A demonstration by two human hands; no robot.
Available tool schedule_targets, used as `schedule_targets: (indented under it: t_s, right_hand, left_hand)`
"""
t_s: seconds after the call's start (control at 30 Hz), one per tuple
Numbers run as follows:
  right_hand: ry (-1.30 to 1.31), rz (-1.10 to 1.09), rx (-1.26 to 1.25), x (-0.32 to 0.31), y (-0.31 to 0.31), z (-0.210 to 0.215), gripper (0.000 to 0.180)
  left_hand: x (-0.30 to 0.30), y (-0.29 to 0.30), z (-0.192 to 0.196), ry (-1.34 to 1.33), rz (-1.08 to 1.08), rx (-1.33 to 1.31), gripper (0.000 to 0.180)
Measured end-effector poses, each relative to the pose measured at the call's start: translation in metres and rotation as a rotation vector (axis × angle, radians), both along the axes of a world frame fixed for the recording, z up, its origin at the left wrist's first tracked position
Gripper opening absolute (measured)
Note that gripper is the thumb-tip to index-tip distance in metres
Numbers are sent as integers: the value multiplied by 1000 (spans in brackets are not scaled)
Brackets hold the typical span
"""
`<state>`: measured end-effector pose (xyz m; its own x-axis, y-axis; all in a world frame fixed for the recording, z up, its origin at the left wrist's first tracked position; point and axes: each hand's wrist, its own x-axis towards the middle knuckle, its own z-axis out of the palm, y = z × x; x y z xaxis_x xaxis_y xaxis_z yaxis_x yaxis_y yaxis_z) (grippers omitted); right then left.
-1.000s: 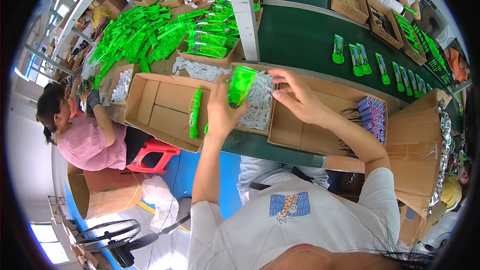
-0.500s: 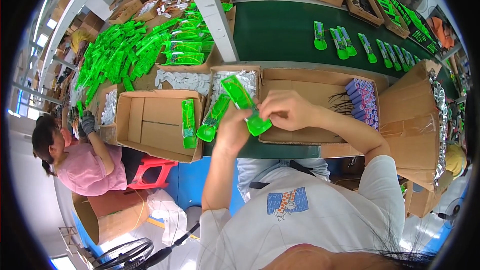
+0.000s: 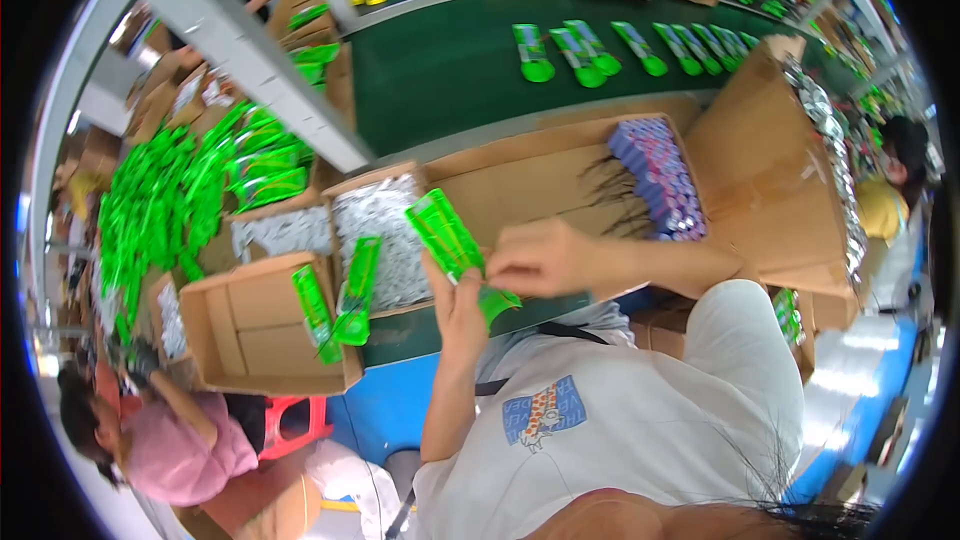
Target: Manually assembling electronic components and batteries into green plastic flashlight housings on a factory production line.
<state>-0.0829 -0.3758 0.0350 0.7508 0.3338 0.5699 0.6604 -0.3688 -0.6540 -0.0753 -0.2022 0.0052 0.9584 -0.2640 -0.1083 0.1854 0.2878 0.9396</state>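
My left hand is closed around a long bright-green plastic housing with a rounded lower end, held tilted above the table's front edge. My right hand, slightly blurred, is beside the housing with its fingers pinched together; what they hold, if anything, is hidden. Left of my hands, a second green housing rests by a carton of small white pieces. A third green housing leans at the right side of an open cardboard box.
Purple cylindrical batteries with black wires fill the right end of a wide carton. Beyond it, several housings lie on a green conveyor. A metal post rises at left, near heaped green shells. A co-worker in pink sits at left.
The view has shifted, so the surroundings sit further left. My left hand still holds the same housing. My right hand stays pinched beside it, now nearer the housing's middle.
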Motion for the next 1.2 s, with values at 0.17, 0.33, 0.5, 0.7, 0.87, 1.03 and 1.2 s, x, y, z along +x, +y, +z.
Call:
schedule_targets:
  t_s: [0.17,0.33,0.5,0.7,0.87,1.03,1.2]
  right_hand:
    - [273,-516,-1652,-17,-144,-20,17]
    - [366,-457,-1562,-32,-158,-27,15]
    - [859,-290,262,-9,-80,26,26]
    - [1012,-5,213,-1,-25,35,23]
    - [1064,78,-5,31,-12,35,29]
    - [1090,135,-24,61,23,22,32]
    - [124,360,-313,150,65,-1,18]
  left_hand:
    - [-7,0,8,-18,-216,-180,47]
    - [-19,-8,7,-74,-313,-110,33]
    - [-32,-19,5,-123,-331,-11,36]
    - [-29,-18,9,-166,-255,92,42]
    - [-20,-7,4,-178,-266,128,46]
    - [-7,18,3,-123,-200,90,45]
    - [-3,46,-7,121,127,-220,30]
